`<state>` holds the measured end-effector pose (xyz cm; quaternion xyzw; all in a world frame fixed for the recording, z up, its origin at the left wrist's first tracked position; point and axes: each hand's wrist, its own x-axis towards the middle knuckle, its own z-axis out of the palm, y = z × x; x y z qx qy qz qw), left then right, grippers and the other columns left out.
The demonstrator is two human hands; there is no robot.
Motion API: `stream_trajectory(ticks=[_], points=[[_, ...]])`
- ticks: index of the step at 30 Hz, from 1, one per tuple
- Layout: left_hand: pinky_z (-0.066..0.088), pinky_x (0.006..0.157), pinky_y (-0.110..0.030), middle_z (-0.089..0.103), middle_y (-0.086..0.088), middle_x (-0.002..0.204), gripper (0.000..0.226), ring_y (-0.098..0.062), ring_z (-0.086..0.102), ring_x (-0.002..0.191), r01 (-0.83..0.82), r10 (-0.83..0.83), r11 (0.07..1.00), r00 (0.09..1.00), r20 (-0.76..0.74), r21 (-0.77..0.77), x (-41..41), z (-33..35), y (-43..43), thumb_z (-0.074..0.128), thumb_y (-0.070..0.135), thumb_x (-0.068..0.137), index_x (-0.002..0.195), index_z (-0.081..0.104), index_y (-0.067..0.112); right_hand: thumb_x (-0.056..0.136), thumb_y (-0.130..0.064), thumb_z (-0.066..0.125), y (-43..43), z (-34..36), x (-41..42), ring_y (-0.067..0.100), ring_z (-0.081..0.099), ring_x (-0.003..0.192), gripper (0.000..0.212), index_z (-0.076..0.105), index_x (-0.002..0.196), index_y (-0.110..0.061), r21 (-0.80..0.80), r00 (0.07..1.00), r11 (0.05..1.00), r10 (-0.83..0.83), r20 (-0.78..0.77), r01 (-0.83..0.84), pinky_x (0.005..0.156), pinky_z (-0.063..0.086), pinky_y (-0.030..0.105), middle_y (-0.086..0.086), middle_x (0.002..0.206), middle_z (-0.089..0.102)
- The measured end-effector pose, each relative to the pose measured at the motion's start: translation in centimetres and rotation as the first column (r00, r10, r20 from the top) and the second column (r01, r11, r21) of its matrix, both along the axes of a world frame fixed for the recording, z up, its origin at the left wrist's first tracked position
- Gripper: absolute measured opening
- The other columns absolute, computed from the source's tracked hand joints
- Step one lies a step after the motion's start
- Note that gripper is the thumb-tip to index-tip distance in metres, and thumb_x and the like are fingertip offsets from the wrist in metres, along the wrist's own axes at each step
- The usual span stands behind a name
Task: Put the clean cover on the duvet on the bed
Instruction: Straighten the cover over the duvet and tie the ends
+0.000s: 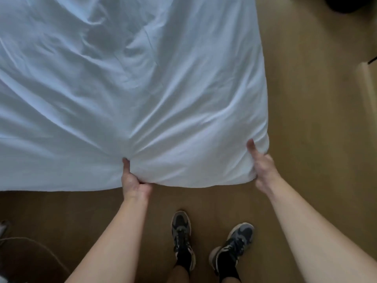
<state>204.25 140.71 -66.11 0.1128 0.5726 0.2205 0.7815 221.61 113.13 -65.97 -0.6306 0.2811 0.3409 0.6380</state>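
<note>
Two dark sneakers, left sneaker and right sneaker, are seen on a tan floor, just short of the bedding edge. The near edge of the white duvet cover is gripped by the left hand, thumb on top, fingers curled under, with creases fanning out from the pinch. The near right corner of the cover is held by the right hand, thumb on top, fingers tucked round the corner; this hand is blurred. Between the hands the cover is puffed and rounded, padded inside; the filling itself is not seen. Farther off the cover is spread flat and wrinkled across the bed. A dark object is cut off at the far right.
</note>
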Motion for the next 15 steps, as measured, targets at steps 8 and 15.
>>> stream_trajectory(ticks=[8, 15], points=[[0.042, 0.110, -0.059, 0.072, -0.012, 0.123, 0.038, -0.034, 0.065, 0.119, -0.021, 0.020, 0.999, 0.999, -0.036, -0.044, -1.0, 0.0, 0.7, 0.072, 0.039, 0.091, 0.122, 0.069, 0.016, 0.069, -0.057, 0.081, -1.9, -1.8, -0.3, 0.034, 0.065, 0.112, 0.090, 0.051, 0.137, -0.005, -0.310, 1.000, 0.951, -0.002, 0.008, 0.004, 0.099, 0.053, 0.054, 0.014, 0.130, 0.064], [0.051, 0.100, -0.061, 0.073, -0.011, 0.122, 0.051, -0.035, 0.069, 0.114, 0.074, -0.070, 0.994, 0.996, 0.050, -0.077, -0.5, 0.2, 1.6, 0.078, 0.041, 0.086, 0.130, 0.066, 0.017, 0.065, -0.048, 0.089, 3.5, -0.5, -4.1, 0.028, 0.072, 0.100, 0.072, 0.064, 0.124, -0.016, -0.046, 0.988, 0.997, -0.067, -0.136, 0.061, 0.088, 0.058, 0.053, 0.002, 0.111, 0.076]])
